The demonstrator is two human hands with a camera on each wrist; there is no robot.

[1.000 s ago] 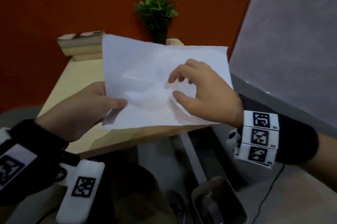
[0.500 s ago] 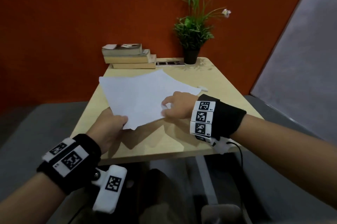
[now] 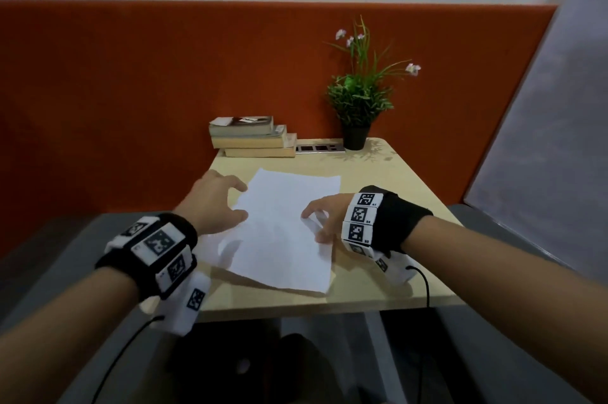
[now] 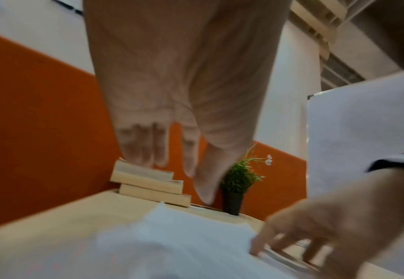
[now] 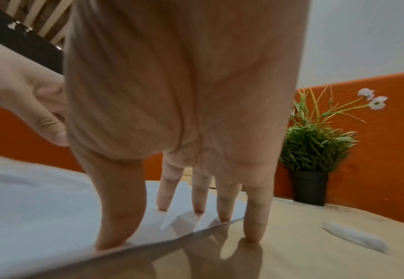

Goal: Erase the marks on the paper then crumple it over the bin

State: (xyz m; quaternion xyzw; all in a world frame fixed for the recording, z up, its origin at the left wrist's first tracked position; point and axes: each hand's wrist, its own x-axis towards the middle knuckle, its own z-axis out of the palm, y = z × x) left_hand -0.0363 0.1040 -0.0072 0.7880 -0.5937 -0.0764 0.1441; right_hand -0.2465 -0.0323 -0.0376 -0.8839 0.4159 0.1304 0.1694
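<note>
A white sheet of paper [image 3: 283, 232] lies flat on the light wooden table [image 3: 378, 180], faintly creased; I can make out no marks on it. My left hand [image 3: 238, 201] hovers at the sheet's left edge with fingers spread and holds nothing; the left wrist view shows its fingers [image 4: 148, 151] straight above the paper [image 4: 172, 245]. My right hand [image 3: 316, 226] presses on the sheet's right edge. In the right wrist view its thumb and three fingertips [image 5: 198, 207] rest on the paper [image 5: 40, 217], the little finger on the table. A white eraser [image 5: 354, 237] lies right of that hand. No bin shows.
A stack of books [image 3: 253, 137], a socket strip [image 3: 319, 148] and a potted plant [image 3: 358, 101] line the table's far edge against an orange partition. A grey panel [image 3: 543, 140] stands on the right. Cables hang from both wrist cameras.
The paper, held up in the air a second ago, has come down flat onto the table. My left hand has let go of its corner; the right hand now presses the right edge.
</note>
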